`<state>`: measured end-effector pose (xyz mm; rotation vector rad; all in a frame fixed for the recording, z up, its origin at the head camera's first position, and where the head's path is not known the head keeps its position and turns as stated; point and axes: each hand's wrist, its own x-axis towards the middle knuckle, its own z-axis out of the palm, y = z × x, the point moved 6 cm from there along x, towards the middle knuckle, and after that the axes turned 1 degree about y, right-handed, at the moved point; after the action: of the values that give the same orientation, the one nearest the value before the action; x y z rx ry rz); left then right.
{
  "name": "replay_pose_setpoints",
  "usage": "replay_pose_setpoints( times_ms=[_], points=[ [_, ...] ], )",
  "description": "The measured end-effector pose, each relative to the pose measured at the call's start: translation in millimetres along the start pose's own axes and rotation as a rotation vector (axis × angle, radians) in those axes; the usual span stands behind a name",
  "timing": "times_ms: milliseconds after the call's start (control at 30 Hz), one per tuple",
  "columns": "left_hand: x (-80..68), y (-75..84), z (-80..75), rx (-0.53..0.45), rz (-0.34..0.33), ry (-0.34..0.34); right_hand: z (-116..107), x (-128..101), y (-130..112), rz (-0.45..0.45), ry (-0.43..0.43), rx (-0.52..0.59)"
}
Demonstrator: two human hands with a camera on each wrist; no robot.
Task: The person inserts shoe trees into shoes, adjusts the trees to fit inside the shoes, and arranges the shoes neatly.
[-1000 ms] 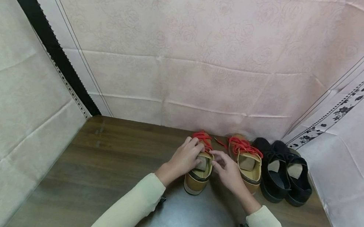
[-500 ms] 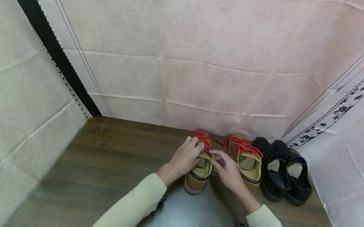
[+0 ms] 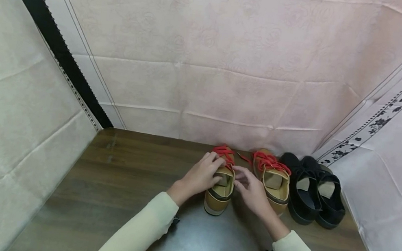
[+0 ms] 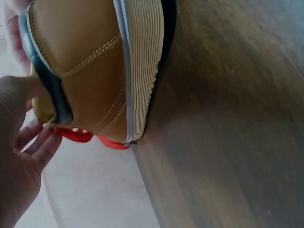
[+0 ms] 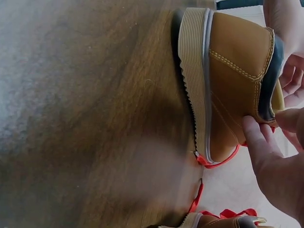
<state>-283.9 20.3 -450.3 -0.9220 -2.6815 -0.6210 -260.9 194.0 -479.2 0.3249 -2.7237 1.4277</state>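
Observation:
A tan leather shoe point(image 3: 215, 204) with red laces point(image 3: 224, 151) stands on the wood-grain surface, heel toward me. My left hand point(image 3: 199, 175) grips its left collar edge near the laces. In the left wrist view, the thumb point(image 4: 29, 88) reaches over the dark padded collar point(image 4: 47, 80) and the fingers point(image 4: 40, 145) lie outside by the laces. From the other side my right hand point(image 3: 253, 191) pinches the collar's right edge. The right wrist view shows its fingertips point(image 5: 251, 127) against the tan side and the thumb point(image 5: 289, 119) at the rim.
A matching tan shoe point(image 3: 272, 186) with loose red laces stands just right of my right hand. Beyond it is a pair of black shoes point(image 3: 313, 194). Pale patterned cloth point(image 3: 204, 97) hangs behind and on both sides. The wood-grain surface point(image 3: 117, 190) stretches to the left.
My left hand and wrist have shifted slightly left, its thumb drawing back a little from the shoe's opening. The right hand and shoes stay nearly still.

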Motion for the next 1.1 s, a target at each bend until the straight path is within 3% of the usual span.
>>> replay_pose_setpoints(
  times_ms=[200,567,867,1100],
  points=[
    [-8.6,-3.3,-6.0,-0.044,0.009,-0.006,-1,-8,-3,-0.048,0.027,-0.051],
    [-22.0,-2.5,-21.6,-0.037,0.059,0.070,1,-21,-13,-0.162,0.054,-0.100],
    [-38.4,11.2,-22.6,0.031,0.206,0.127,-1,-25,-13,-0.159,0.034,-0.143],
    [-49.4,25.0,-21.3,0.044,0.287,0.148,-5,-32,-20,-0.255,0.055,-0.206]
  ],
)
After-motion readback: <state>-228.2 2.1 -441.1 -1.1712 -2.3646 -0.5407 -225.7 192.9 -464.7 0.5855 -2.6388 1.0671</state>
